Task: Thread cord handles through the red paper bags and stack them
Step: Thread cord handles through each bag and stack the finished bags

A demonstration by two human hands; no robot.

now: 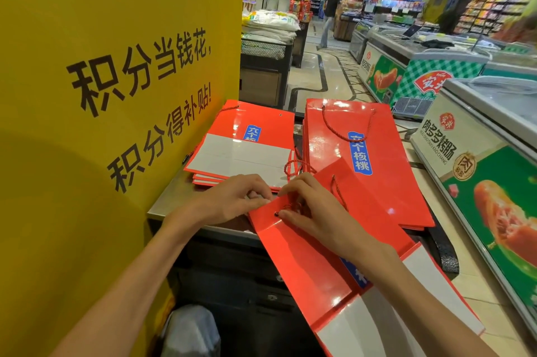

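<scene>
Low in the frame's centre, left hand [232, 199] pinches the red bag [319, 258] rim, right hand [308, 205] pinches cord [286, 207] at the hole — overhanging the counter [162, 205], it could slip and unthread.

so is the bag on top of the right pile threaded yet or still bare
Threaded. A red cord handle loops across the face of the top bag on the right pile, its ends at the bag's upper edge.

Left hand [235, 199]: forearm enters from 7 o'clock, fingers curled, tips pinched toward 3 o'clock. Right hand [311, 205]: forearm enters from 5 o'clock, fingers curled, tips pinched toward 9 o'clock.
</scene>
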